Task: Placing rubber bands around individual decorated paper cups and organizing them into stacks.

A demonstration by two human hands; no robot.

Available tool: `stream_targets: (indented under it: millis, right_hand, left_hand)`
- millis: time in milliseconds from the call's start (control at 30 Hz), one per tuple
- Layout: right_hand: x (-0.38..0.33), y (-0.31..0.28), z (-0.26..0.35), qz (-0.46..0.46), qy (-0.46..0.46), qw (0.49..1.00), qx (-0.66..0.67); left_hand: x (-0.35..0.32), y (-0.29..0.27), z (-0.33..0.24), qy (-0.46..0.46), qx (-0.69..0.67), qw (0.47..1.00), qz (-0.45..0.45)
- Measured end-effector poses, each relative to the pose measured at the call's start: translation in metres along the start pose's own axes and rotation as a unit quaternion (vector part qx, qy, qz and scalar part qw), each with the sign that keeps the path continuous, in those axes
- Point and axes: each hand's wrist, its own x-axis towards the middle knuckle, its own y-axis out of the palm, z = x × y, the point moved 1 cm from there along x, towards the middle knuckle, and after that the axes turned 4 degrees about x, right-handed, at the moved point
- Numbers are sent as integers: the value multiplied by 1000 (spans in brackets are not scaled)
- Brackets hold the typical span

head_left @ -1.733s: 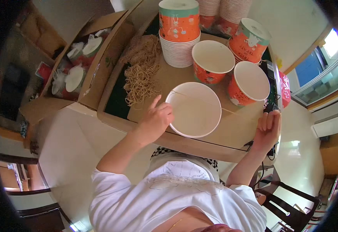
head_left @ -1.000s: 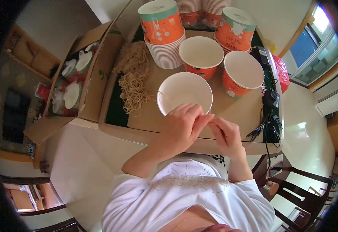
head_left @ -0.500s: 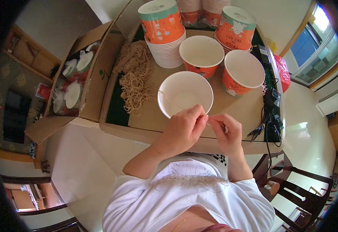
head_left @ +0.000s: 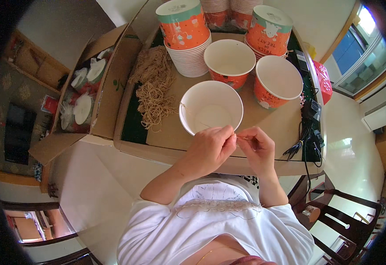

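Left hand (head_left: 210, 148): pinching one end of a thin string (head_left: 238, 138)
Right hand (head_left: 256, 148): pinching the string's other end, fingertips nearly meeting
Beyond hands: white paper bowl (head_left: 210, 108)

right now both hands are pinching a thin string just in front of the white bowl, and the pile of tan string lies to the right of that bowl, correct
Not quite. The left hand and right hand do pinch a thin string just in front of the white bowl, but the pile of tan string lies to the left of that bowl, not the right. The head view shows it.
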Motion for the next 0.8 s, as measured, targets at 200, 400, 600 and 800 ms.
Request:
stream_targets:
  millis: [200,400,600,800]
  right_hand:
    - [0,1,-1,-8,-5,1000,23]
    - [2,-1,-7,-13,-26,999,19]
    - [5,-2,-4,-48,-39,998,3]
    - [6,-3,-4,-10,-64,996,-59]
  left_hand:
    - [1,1,3,-2,4,1000,10]
    - [2,2,1,-7,-18,1000,3]
    - [6,-6,3,-78,-71,994,-19]
    - [9,1,3,-54,-64,996,-11]
